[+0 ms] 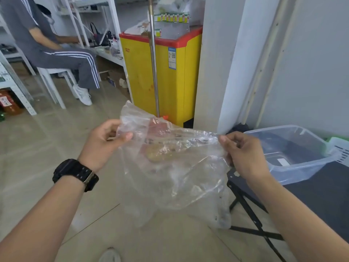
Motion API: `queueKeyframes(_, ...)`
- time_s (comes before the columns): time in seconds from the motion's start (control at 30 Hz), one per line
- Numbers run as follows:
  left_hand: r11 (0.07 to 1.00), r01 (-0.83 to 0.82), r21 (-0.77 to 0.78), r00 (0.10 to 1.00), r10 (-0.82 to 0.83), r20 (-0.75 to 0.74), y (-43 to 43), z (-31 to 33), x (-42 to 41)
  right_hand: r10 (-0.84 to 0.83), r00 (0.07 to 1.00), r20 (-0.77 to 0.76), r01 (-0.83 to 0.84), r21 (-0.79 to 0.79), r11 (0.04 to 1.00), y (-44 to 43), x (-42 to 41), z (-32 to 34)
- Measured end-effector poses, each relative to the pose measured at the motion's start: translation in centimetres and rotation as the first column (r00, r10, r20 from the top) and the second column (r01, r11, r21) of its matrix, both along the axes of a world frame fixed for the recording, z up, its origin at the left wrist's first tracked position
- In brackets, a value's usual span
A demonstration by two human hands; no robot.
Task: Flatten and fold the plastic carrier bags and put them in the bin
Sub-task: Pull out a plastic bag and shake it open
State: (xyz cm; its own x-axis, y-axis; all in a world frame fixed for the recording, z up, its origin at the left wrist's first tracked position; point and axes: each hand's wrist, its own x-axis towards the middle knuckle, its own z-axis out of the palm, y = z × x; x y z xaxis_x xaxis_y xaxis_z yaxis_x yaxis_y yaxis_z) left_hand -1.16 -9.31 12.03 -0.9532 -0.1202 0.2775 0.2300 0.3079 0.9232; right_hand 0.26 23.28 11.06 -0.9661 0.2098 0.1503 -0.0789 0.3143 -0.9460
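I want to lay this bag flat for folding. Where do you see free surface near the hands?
The table is bare in front of the bin, beside the right hand. The floor is bare from the left hand up to the shelf. Behind the bag it is crowded: freezer, pole, seated person.

A thin, clear, crinkled glossy plastic bag; translucent smooth plastic bin; glossy tiled floor; matt black tabletop.
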Motion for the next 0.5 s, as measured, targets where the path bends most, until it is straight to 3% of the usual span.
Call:
queueKeyframes(0.07, 0.996, 0.042, 0.075, 0.999, -0.043, 0.014, 0.4, 0.4, 0.6, 0.059, 0.998, -0.005, -0.059, 0.040, 0.997, 0.3, 0.9, 0.3)
queueKeyframes(0.17, 0.984, -0.058, 0.166, 0.998, 0.058, 0.007, 0.5, 0.5, 1.3, 0.021, 1.000, -0.006, -0.020, 0.021, 1.000, 1.5, 1.4, 0.2)
queueKeyframes(0.3, 0.996, -0.073, 0.050, 0.997, 0.075, -0.034, 1.9, -0.2, 1.9, -0.091, 0.996, -0.007, 0.091, 0.114, 0.989, 1.3, 1.9, -1.5)
queueKeyframes(0.4, 0.997, 0.080, -0.011, 0.995, -0.080, -0.062, 3.7, 0.0, 1.9, 0.162, 0.987, 0.016, -0.161, 0.252, 0.954, -0.6, 1.8, -2.2)
queueKeyframes(0.5, 0.991, 0.134, 0.002, 0.991, -0.134, -0.003, 3.8, -0.3, 1.3, 0.314, 0.943, 0.113, -0.332, 0.238, 0.913, -1.5, 0.5, -3.1)
